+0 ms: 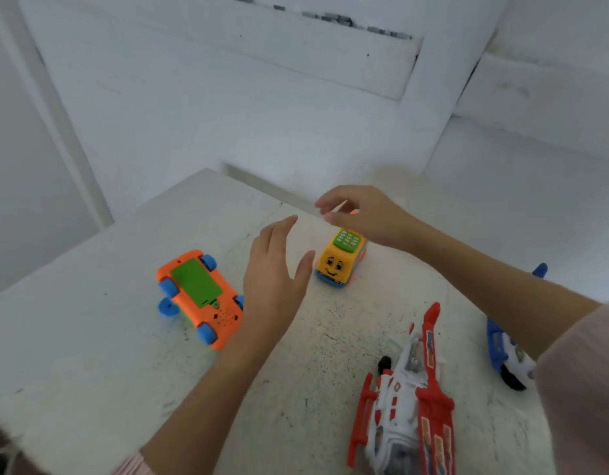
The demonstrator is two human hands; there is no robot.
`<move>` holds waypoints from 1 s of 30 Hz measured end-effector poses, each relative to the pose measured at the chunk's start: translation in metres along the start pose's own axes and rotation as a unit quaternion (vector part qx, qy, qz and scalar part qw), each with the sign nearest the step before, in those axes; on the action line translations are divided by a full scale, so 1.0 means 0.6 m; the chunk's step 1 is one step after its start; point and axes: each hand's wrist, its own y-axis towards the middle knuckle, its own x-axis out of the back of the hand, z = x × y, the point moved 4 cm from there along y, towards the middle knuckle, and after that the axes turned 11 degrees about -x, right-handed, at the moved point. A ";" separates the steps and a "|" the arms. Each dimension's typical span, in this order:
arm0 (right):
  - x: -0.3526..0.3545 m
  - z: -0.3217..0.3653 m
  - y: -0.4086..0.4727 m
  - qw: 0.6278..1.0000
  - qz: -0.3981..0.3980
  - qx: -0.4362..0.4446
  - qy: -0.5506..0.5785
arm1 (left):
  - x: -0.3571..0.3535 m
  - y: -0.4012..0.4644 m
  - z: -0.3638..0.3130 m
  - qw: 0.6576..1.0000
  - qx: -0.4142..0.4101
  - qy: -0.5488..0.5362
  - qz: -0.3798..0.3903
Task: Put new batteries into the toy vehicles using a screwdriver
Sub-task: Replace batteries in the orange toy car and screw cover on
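One white table [90,337], its surface scuffed and speckled, set against white walls. On it, four toy vehicles and no more in view.

Item 1, largest: one red and white toy helicopter [407,402], lying near the front edge right of centre, tail boom pointing away from the person. Panels with coloured markings run along the red parts; the lettering is too blurred to read.

Item 2: one orange toy car [202,298], left of centre, turned belly-up with a green panel facing upward and four blue wheels showing. A cluster of small holes sits at its near end. No readable writing.

Item 3: one blue and white toy vehicle [508,354] at the right edge, largely hidden behind the right forearm. Type and markings cannot be told.

Item 4, smallest: one yellow toy car [339,260], upright at centre, a smiling face on its front and a green keypad on its roof. Any characters on the keys are too small to read.

Hands: two. The left hand [275,269] hovers above the table between the orange toy car and the yellow toy car, fingers straight and spread, holding nothing. The right hand [361,214] is raised just above and behind the yellow toy car, fingers curled with thumb and fingertips drawn together; a small orange speck shows beneath the fingers, but motion blur prevents telling whether anything is pinched.
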 end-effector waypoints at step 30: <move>-0.155 0.166 -0.094 0.977 0.192 0.073 -0.060 | 0.173 -0.105 0.049 0.949 0.164 -0.247 -0.107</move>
